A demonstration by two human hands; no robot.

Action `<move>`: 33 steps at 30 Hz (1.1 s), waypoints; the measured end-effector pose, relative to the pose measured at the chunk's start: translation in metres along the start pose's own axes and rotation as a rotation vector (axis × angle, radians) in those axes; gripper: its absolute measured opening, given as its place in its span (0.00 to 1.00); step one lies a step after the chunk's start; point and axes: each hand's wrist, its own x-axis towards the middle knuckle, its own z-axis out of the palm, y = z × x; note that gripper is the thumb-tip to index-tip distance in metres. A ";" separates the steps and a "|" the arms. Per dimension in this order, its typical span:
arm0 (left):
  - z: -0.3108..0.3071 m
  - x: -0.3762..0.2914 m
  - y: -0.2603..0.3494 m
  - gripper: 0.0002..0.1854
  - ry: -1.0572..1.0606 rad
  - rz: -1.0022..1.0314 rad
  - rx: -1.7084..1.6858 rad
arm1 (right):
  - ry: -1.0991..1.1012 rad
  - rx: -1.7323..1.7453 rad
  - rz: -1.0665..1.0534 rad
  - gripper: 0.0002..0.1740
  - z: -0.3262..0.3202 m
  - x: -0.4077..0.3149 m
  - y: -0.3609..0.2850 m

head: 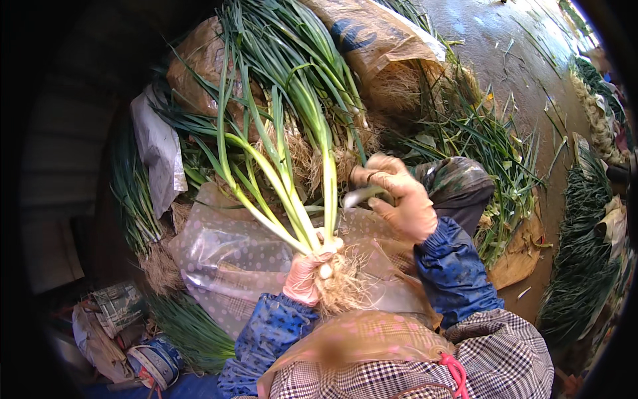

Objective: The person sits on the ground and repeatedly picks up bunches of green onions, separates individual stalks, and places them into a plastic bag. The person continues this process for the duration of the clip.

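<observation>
My left hand (305,282), in a thin glove, grips a small bunch of allium plants (296,212), like green onions or green garlic, just above their roots. Pale bulbs and tangled roots (341,284) stick out beside the fingers, while the leaves fan away from me. To the right of the stalks, my gloved right hand (406,199) is raised, blurred, with fingers curled. A pale, curved strip (366,196) lies between its thumb and fingers; blur hides exactly what it is. Beneath both hands a dotted clear plastic apron (229,269) covers my lap.
Beyond my lap lies a large heap of the same plants (294,65), near a rooted bundle in a printed sack (379,40). Loose leaf trimmings (503,199) cover the ground at right by my knee (456,184). At lower left stand a blue-and-white bucket (157,361) and another bundle (192,329).
</observation>
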 end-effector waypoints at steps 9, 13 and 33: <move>-0.011 -0.078 0.064 0.34 -0.127 -0.183 0.214 | -0.455 1.230 0.718 0.39 0.090 0.059 0.011; -0.048 -0.160 0.104 0.35 -0.071 -0.313 0.431 | -0.415 1.674 0.814 0.26 0.137 0.145 -0.005; -0.036 -0.043 0.114 0.24 -0.385 0.177 -0.100 | -0.035 -0.297 0.525 0.19 0.118 0.137 0.059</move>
